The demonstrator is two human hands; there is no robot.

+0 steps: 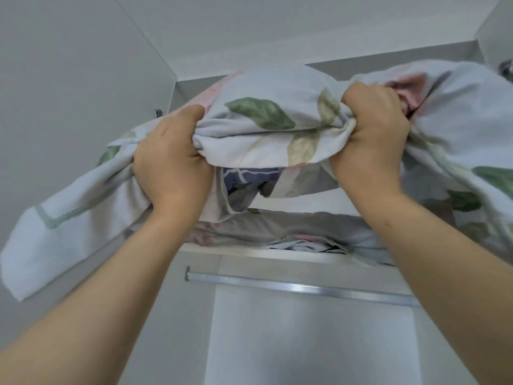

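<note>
The left grip [172,159] is clenched in a fist on a bunched fold of the floral bedsheet [266,126], fingers curled into the cloth and thumb lying over the top. The right grip [372,132] is clenched the same way on another bunch of the same sheet, well apart from the left, and a taut roll of fabric stretches between the two. Both forearms reach upward. The sheet is pale, printed with green leaves and pink blooms. It sits at the mouth of the top compartment of a white wardrobe [305,343], partly inside and partly spilling out. One end droops past the left wrist, and another mass hangs to the right of the right arm. Just under the stretched roll a navy patterned cloth [249,176] peeks out. Below that, folded bedding [277,226] rests on the shelf [277,254]. A metal hanging rail [299,287] runs beneath the shelf. A small metal hinge [158,113] shows at the compartment's upper left edge.
</note>
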